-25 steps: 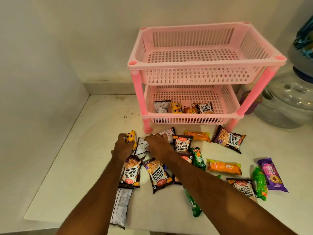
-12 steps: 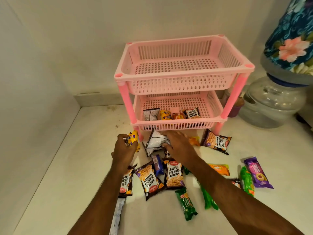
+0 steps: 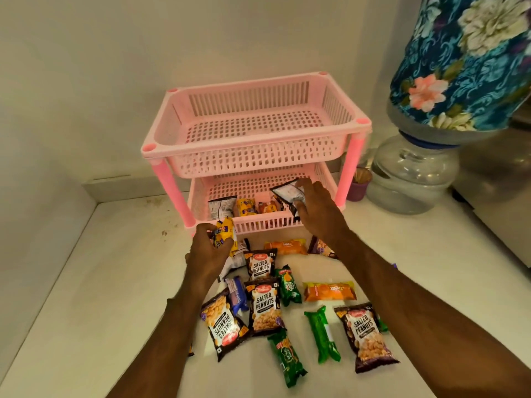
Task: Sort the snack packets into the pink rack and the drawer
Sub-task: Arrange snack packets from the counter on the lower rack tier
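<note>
Mid-sort, placing step: right hand (image 3: 314, 203) pinching dark peanut packet (image 3: 287, 192) over pink rack (image 3: 253, 156) lower tier, left hand (image 3: 208, 251) gripping yellow packet (image 3: 225, 232) just before it; next, probably release inside tier; drawer not visible.

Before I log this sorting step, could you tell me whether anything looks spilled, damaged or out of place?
Nothing looks spilled or torn. The only oddity is brown stains on the counter left of the pink rack; the loose snack packets simply await sorting.
</note>
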`<control>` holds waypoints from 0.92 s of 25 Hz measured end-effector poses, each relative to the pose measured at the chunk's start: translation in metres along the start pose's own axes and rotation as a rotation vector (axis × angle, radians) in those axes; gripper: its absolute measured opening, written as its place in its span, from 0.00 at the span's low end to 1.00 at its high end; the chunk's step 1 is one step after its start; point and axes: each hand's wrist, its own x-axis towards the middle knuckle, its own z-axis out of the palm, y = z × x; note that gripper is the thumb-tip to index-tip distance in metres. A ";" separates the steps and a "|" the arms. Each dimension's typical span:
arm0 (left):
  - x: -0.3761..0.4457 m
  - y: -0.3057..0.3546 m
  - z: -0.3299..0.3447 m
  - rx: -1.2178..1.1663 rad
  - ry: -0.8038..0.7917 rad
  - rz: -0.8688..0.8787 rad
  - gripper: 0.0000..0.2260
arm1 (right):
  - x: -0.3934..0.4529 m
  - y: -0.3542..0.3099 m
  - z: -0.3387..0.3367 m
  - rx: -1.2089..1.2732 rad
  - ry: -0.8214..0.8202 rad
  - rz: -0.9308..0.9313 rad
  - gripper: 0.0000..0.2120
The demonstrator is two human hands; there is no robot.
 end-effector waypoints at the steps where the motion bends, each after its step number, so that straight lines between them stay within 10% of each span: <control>1: 0.001 0.004 0.001 -0.003 -0.006 0.008 0.17 | 0.009 0.005 -0.002 -0.029 -0.008 0.016 0.19; 23: 0.024 0.003 0.001 -0.077 0.017 0.008 0.16 | 0.100 0.041 0.036 -0.397 -0.444 0.340 0.37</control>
